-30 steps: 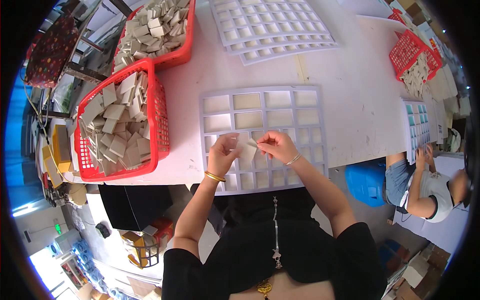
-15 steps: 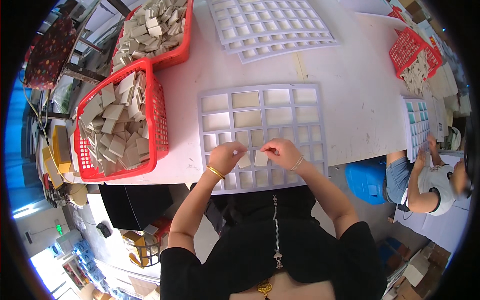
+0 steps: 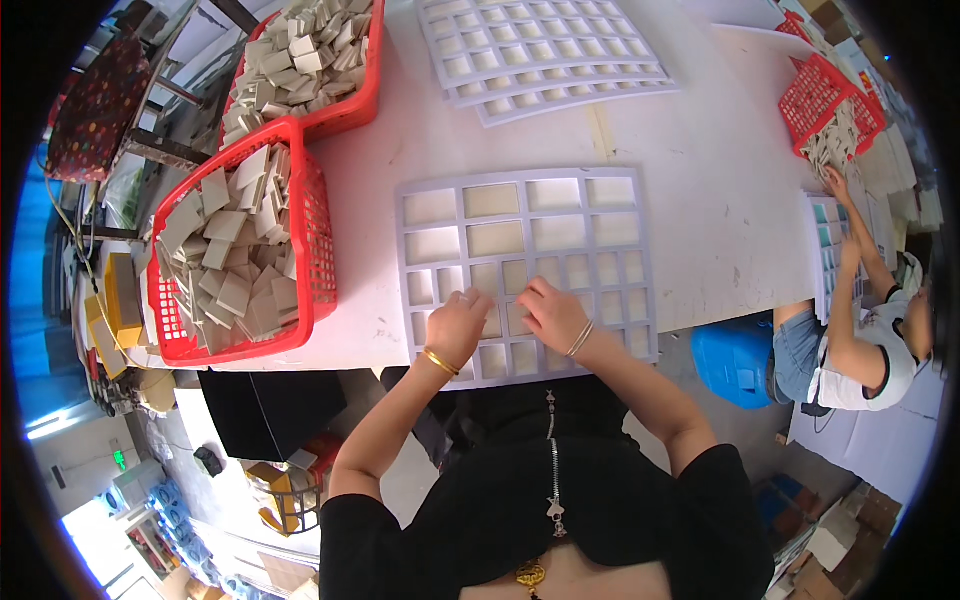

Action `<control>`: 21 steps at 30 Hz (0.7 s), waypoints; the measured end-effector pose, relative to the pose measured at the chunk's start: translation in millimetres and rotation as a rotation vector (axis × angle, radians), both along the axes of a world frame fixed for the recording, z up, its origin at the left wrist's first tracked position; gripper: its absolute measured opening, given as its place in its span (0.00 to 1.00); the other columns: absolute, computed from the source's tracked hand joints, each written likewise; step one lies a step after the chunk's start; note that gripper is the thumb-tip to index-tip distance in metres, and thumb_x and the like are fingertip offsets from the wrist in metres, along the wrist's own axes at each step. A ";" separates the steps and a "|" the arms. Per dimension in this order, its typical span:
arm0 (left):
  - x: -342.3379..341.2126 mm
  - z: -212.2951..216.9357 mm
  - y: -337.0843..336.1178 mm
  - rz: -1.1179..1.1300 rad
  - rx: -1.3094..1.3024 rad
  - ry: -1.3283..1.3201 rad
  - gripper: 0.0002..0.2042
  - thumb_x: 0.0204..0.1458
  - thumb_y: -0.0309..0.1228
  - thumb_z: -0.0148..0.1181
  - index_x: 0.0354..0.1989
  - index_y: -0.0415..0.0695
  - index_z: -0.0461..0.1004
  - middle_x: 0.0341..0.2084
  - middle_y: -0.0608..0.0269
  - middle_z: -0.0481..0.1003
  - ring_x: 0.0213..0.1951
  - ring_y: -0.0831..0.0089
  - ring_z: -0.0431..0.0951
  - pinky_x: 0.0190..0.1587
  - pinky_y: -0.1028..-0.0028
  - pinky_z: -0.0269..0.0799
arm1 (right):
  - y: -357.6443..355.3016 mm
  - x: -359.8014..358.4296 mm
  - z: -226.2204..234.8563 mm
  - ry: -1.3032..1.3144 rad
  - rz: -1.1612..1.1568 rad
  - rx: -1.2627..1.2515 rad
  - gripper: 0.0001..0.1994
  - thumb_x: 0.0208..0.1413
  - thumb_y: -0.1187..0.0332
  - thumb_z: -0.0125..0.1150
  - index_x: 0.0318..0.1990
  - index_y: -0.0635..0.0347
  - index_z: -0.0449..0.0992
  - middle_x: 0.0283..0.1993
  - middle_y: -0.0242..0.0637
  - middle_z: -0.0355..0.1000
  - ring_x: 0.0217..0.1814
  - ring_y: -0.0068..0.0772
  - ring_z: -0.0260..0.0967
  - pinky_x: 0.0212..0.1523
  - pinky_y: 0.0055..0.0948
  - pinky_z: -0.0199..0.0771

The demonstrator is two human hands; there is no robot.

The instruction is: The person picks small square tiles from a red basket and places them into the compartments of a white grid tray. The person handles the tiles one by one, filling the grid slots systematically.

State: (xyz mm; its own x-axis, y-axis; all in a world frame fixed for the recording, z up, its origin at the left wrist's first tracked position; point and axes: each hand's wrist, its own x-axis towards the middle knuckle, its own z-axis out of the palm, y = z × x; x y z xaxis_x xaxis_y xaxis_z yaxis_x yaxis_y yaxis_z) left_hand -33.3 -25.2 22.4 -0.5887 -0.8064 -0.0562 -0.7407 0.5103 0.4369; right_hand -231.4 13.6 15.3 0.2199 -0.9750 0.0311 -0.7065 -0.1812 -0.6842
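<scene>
A white tray divided into rectangular compartments [image 3: 648, 270] lies on the table in front of me. Two larger grey-beige card pieces [image 3: 492, 200] fill compartments in its second column. My left hand [image 3: 457, 328] is over the lower left of the tray, its bent fingers smeared by motion beside a small card piece [image 3: 493, 325] in a compartment. Close by on the right, my right hand [image 3: 554, 316] bends its fingers together at the top of another small card piece [image 3: 517, 320]. Whether its fingertips grip anything is hidden.
Red baskets [image 3: 318, 250] heaped with loose card pieces [image 3: 232, 285] stand at the left. More compartment trays [image 3: 545, 60] are stacked at the back. At the far right, a person [image 3: 850, 350] reaches toward another red basket [image 3: 815, 100], beside a blue stool [image 3: 735, 365].
The two small card pieces, held tilted at my fingertips before, now lie down in compartments. Both hands have lowered slightly. The other person's arm has stretched toward the far basket.
</scene>
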 end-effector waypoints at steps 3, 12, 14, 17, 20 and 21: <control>13.9 -10.6 13.9 -0.159 -0.169 -0.004 0.07 0.44 0.27 0.56 0.33 0.52 0.76 0.38 0.71 0.74 0.42 0.68 0.73 0.40 0.67 0.70 | 5.8 0.2 -2.7 0.337 0.199 -0.230 0.03 0.46 0.68 0.55 0.23 0.52 0.72 0.33 0.28 0.66 0.44 0.30 0.65 0.39 0.34 0.64; 21.1 -4.1 8.4 -0.170 -0.113 0.035 0.10 0.44 0.25 0.54 0.35 0.50 0.76 0.40 0.70 0.76 0.47 0.67 0.71 0.48 0.65 0.64 | 18.2 6.9 5.9 0.521 0.260 -0.054 0.09 0.49 0.66 0.52 0.36 0.54 0.76 0.44 0.28 0.71 0.55 0.29 0.61 0.51 0.38 0.57; 33.1 -19.6 2.9 -0.004 -0.143 0.164 0.11 0.44 0.23 0.53 0.36 0.48 0.76 0.42 0.65 0.76 0.49 0.65 0.71 0.50 0.63 0.64 | 20.0 -10.4 4.7 0.241 0.050 -0.111 0.15 0.50 0.66 0.53 0.46 0.57 0.72 0.50 0.35 0.70 0.59 0.35 0.60 0.54 0.41 0.57; 55.2 -10.0 4.7 0.447 -0.232 0.240 0.19 0.48 0.25 0.55 0.51 0.41 0.68 0.49 0.50 0.72 0.51 0.50 0.70 0.54 0.57 0.62 | 29.1 -70.5 -6.1 0.162 -0.335 -0.280 0.28 0.52 0.63 0.55 0.60 0.62 0.61 0.58 0.46 0.65 0.63 0.46 0.58 0.58 0.47 0.56; 81.5 -38.3 20.0 0.570 -0.085 0.309 0.23 0.51 0.29 0.56 0.55 0.37 0.62 0.50 0.45 0.70 0.51 0.48 0.69 0.54 0.57 0.63 | 49.1 -127.0 -29.0 0.283 -0.647 -0.162 0.28 0.54 0.61 0.55 0.60 0.64 0.61 0.60 0.50 0.63 0.64 0.51 0.57 0.62 0.48 0.52; 84.4 -45.0 24.4 0.580 -0.003 0.339 0.23 0.51 0.30 0.56 0.56 0.36 0.61 0.50 0.43 0.69 0.52 0.48 0.69 0.54 0.57 0.63 | 56.5 -137.8 -28.3 0.324 -0.683 -0.033 0.28 0.54 0.61 0.55 0.60 0.65 0.61 0.60 0.51 0.62 0.64 0.51 0.57 0.62 0.47 0.53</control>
